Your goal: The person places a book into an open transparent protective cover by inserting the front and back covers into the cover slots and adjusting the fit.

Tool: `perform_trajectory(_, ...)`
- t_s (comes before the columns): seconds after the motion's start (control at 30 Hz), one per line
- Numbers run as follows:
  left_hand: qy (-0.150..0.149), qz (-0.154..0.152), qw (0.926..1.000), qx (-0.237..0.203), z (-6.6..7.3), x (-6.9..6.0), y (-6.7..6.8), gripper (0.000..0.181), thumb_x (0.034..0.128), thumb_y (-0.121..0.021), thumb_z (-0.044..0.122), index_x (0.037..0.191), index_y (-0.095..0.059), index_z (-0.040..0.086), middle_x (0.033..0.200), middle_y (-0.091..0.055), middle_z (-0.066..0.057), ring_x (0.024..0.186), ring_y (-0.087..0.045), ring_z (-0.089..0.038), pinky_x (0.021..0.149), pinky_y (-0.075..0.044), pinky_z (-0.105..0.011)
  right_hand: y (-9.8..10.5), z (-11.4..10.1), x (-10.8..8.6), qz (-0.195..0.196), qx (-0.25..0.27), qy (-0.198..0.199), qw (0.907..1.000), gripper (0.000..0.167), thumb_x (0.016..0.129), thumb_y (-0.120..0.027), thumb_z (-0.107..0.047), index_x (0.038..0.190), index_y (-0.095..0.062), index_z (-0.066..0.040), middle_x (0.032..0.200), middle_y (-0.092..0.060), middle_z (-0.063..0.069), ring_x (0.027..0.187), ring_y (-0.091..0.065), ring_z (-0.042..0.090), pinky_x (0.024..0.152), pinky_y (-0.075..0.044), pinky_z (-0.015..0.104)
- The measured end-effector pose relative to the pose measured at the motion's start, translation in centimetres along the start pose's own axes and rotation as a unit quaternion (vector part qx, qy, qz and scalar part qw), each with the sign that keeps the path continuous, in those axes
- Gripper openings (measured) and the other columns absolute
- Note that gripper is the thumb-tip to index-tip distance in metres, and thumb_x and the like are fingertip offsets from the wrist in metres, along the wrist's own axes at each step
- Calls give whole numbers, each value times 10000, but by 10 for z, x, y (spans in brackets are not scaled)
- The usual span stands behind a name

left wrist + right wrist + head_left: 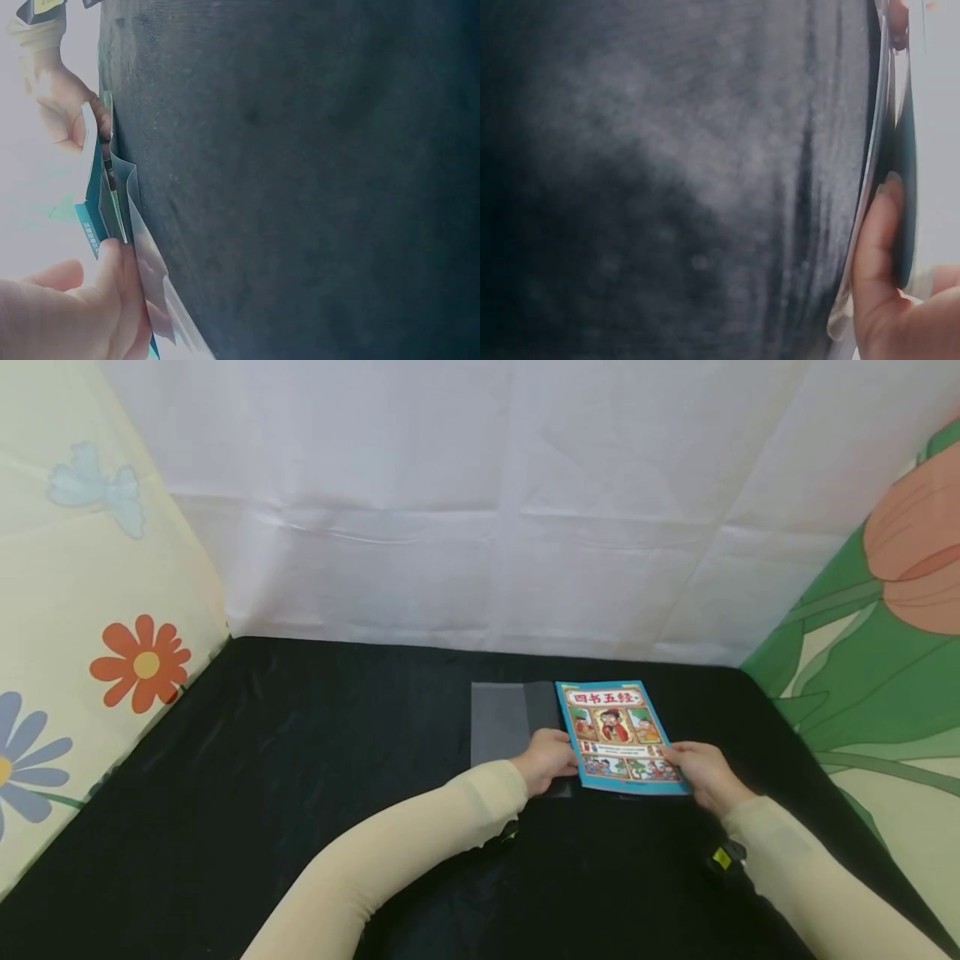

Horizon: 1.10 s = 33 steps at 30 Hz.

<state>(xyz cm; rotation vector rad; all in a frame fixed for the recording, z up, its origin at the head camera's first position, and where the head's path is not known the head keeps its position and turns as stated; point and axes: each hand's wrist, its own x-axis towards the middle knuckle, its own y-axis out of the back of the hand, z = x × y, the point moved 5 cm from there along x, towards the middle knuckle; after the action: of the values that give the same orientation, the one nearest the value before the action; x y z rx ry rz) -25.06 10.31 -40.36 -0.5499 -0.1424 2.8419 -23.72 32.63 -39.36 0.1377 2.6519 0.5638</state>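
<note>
Illustrated book 四书五经, held at both side edges over a clear plastic book cover

Item: one thin illustrated book (615, 727), titled 四书五经 in red characters, blue border, cartoon panels on the front; front cover up, the title end farthest from the person; located right of centre over a black tablecloth (300, 760)

Grip, left: left hand (546, 762), fingers bent in a close pinch at the book's left edge, below mid-height; nearly all of the book lies to the right of this hold

Grip, right: right hand (703, 770), thumb on the front face, fingers under the book, pinching the right edge in its lower half; the book extends leftward and away from this hold, its body between the two hands

Accessory: one clear plastic book cover (498, 718), one flap showing flat to the left of the book; in both wrist views its film runs along the underside of the book, close to the fingers

Wear: pale sleeves on both arms; a dark wrist device (731, 856) with a yellow patch at the right wrist

Surroundings: white cloth backdrop (375, 527); left panel printed with a red-orange flower (146, 665); right panel printed with a large tulip (918, 539) and green leaves
</note>
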Motion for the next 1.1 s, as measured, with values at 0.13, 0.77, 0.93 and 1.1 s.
perform_trajectory(0.13,-27,-9,10000,62,-1,-2,-2,507,835,-529,-196,1333,-496,-108,1126,-635,-185,1025,-646,-281,875,-523,-374,0,2,-1,-66,-2,-12,10000,543,1051,-392,-184,1397,-257,213,785,-598,-27,661,-593,58,631,-516,247)
perform_trajectory(0.77,-458,-775,9947,505,-1,-24,-8,360,923,-546,-46,1282,-574,-24,1099,-657,-99,1061,-599,-217,974,-444,-415,0,6,0,-564,702,3,9959,455,1038,-377,-134,1335,-307,203,771,-602,-52,680,-616,62,653,-526,251)
perform_trajectory(0.93,-487,-858,9929,657,-1,-27,-9,385,936,-525,-30,1320,-542,-20,1140,-635,-101,1104,-570,-231,996,-421,-437,-1,4,0,-134,404,130,9990,503,1025,-400,-97,1382,-250,224,835,-572,-7,663,-579,34,633,-515,232)
perform_trajectory(1.1,-527,-909,9907,863,-1,-29,-10,381,932,-514,-33,1311,-549,-15,1147,-629,-100,1116,-566,-238,994,-423,-435,-1,1,-2,344,-170,366,9986,502,1015,-432,-104,1366,-305,233,907,-587,99,631,-559,37,595,-503,232)
